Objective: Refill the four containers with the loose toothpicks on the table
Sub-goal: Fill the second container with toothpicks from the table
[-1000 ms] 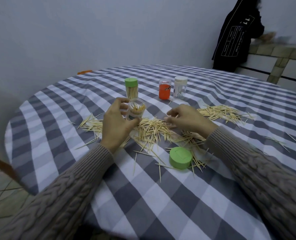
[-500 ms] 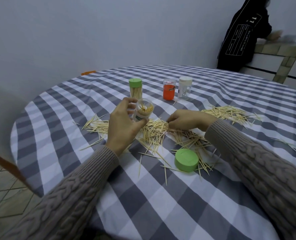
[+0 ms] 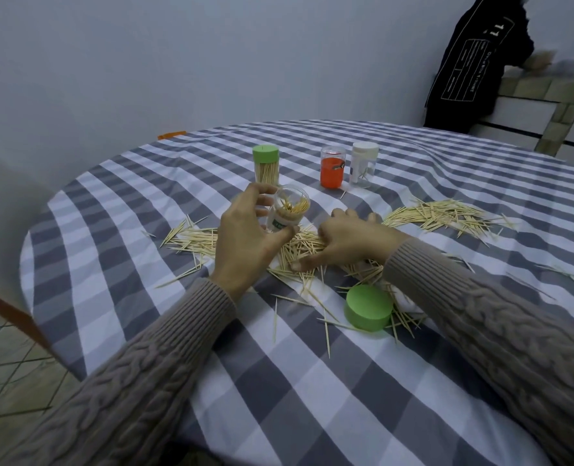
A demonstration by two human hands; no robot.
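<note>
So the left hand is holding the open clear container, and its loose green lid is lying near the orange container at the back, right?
Not quite. The left hand does hold the open clear container, but the head view shows the loose green lid lying near the front, beside the right sleeve among loose toothpicks, far from the orange container.

Table: I see a round top (image 3: 117,297) under a grey-and-white checked cloth.
Far side: a green-capped container (image 3: 265,164), an orange container (image 3: 332,167) and a white-capped container (image 3: 363,164) stand upright.
Middle: loose toothpicks (image 3: 299,250) lie in heaps; another heap (image 3: 440,215) lies to the right.
Near side: a green lid (image 3: 368,307) rests among stray toothpicks.
</note>
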